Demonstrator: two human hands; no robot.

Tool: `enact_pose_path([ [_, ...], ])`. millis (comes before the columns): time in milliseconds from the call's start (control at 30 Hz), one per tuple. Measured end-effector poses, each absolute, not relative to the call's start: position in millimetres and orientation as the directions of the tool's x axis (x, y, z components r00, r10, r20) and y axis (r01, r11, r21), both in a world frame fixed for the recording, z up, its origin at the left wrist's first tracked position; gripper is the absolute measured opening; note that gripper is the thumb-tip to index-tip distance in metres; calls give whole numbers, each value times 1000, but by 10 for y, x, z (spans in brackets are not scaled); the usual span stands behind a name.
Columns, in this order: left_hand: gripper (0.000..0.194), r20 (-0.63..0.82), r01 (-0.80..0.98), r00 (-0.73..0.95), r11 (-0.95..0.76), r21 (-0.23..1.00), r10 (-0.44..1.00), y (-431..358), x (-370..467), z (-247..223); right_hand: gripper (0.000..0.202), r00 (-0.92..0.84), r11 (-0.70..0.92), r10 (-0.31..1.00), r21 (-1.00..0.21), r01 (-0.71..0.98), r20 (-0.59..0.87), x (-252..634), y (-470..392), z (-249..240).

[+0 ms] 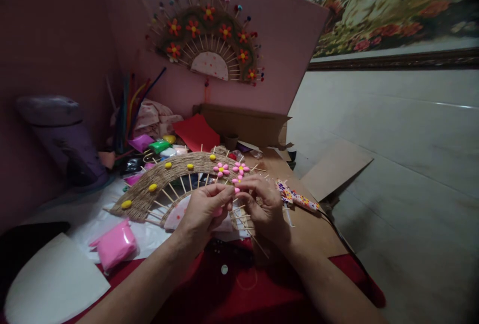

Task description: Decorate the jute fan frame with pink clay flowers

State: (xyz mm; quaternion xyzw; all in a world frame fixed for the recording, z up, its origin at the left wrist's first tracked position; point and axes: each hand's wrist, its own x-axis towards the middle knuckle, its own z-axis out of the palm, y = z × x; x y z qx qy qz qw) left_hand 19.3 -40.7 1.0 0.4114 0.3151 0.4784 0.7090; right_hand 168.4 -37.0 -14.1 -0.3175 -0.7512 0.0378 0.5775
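Note:
My left hand [209,207] is closed, with a bit of pink modelling clay [217,212] showing under its curled fingers. Close beside it, my right hand [264,207] has thumb and fingers pinched together; what they hold is hidden. A small pink piece [237,191] shows between the fingertips of both hands; whether it is held or lies on the fan behind cannot be told. Behind my hands lies a twine-wrapped fan [142,195] with stick ribs. It bears yellow clay ovals [153,187] and pink-petalled flowers [221,169] with yellow centres.
A pink clay packet [116,245] lies at the left, near a white curved board [56,284]. At the right, a patterned glue gun [297,198] rests on cardboard [322,232]. A finished fan [209,40] hangs behind. A purple container [69,149] stands at the left.

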Motion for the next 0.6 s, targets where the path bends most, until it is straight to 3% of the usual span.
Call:
enact_pose_path([
  [600,30,-39,-418,423,233,878,905,-414,181,-1,9,-87,777,584,-524,348,807,1712,-370,-148],
])
